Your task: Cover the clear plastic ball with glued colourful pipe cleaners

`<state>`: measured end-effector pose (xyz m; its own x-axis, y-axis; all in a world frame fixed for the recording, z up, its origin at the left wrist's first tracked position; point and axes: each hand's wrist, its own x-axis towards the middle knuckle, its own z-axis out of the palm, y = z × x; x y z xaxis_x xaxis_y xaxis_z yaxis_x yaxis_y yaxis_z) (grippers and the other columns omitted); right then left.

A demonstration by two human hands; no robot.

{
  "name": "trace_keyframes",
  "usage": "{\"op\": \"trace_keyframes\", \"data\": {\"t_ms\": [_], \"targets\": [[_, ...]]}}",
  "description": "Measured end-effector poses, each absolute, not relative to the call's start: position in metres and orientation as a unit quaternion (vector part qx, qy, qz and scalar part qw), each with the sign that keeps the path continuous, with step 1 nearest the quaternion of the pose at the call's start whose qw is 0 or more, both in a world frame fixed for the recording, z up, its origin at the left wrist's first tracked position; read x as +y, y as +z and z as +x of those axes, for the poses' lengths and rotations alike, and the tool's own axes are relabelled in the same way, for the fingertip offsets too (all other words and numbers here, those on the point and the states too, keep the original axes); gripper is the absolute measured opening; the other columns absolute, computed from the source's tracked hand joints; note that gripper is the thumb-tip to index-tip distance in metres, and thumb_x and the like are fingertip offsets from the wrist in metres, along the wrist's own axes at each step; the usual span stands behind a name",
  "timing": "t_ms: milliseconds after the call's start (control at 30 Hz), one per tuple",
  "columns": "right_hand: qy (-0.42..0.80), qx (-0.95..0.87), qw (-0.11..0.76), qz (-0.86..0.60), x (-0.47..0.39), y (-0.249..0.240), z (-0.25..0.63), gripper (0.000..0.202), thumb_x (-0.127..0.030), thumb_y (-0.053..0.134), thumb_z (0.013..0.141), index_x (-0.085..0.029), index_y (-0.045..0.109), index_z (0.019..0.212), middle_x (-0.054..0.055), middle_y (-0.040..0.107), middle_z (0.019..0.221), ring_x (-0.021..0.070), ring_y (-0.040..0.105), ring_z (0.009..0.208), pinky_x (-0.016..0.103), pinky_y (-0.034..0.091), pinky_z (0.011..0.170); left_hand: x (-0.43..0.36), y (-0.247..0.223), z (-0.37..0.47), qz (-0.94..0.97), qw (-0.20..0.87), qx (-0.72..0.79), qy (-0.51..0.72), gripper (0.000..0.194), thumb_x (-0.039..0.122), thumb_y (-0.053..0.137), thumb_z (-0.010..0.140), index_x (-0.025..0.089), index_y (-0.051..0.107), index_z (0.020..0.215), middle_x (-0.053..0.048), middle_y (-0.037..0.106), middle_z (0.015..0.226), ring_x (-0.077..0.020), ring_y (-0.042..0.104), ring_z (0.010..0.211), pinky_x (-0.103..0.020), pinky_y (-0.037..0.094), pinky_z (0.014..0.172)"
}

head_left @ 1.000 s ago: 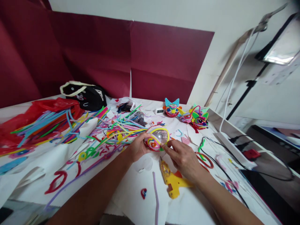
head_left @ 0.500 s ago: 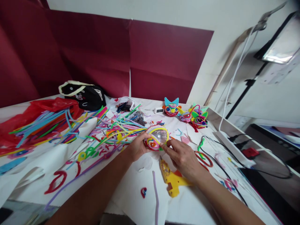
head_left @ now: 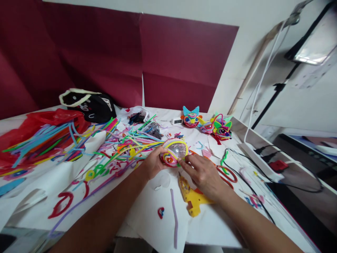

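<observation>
My left hand (head_left: 155, 163) is closed around the left side of a clear plastic ball (head_left: 179, 150) trimmed with yellow, pink and red pipe cleaners. An orange and white round eye (head_left: 169, 159) shows on its lower left. At the ball's lower right edge, the fingers of my right hand (head_left: 201, 172) are pinched together and touch it. An orange-red pipe cleaner (head_left: 228, 174) runs from beside the ball, behind that hand, into loops on the right; its end at my fingertips is partly hidden. Under my right hand lies a yellow glue gun (head_left: 193, 200).
Loose pipe cleaners (head_left: 123, 147) and a red plastic bag (head_left: 58, 117) cover the left. Finished decorated balls (head_left: 191, 119) stand at the back, near a small white digital display (head_left: 177, 121). A purple pipe cleaner (head_left: 174, 218) lies in front. At right are a power strip (head_left: 263, 163) and black cable (head_left: 247, 182).
The ball has turned slightly in my hands, so its orange eye shows more fully. More of the orange-red pipe cleaner is visible beside it. The whole view has shifted a little.
</observation>
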<state>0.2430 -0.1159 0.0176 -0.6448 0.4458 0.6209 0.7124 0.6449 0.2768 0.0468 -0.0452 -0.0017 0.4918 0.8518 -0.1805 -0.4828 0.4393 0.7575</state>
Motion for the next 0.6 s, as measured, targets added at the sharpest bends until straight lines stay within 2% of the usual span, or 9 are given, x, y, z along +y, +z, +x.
{"op": "trace_keyframes", "data": {"t_ms": [267, 600], "targets": [[-0.272, -0.867, 0.246, -0.338, -0.1157, 0.0147, 0.243, 0.029, -0.014, 0.039, 0.102, -0.012, 0.068, 0.108, 0.009, 0.064, 0.088, 0.018, 0.053, 0.074, 0.031, 0.041, 0.061, -0.045, 0.0004, 0.0484, 0.331, 0.798, 0.284, 0.415, 0.044, 0.021, 0.057, 0.077, 0.01, 0.063, 0.119, -0.013, 0.073, 0.104, -0.0269, 0.067, 0.094, -0.043, 0.056, 0.084], [-0.259, -0.872, 0.246, -0.335, -0.1154, 0.0148, 0.2453, 0.026, -0.011, 0.043, 0.099, -0.01, 0.067, 0.11, 0.01, 0.064, 0.09, 0.0196, 0.056, 0.077, 0.032, 0.044, 0.061, -0.0437, -0.003, 0.0465, 0.341, 0.807, 0.261, 0.406, 0.045, 0.023, 0.059, 0.078, 0.01, 0.061, 0.121, -0.015, 0.072, 0.111, -0.028, 0.067, 0.101, -0.041, 0.055, 0.086]]}}
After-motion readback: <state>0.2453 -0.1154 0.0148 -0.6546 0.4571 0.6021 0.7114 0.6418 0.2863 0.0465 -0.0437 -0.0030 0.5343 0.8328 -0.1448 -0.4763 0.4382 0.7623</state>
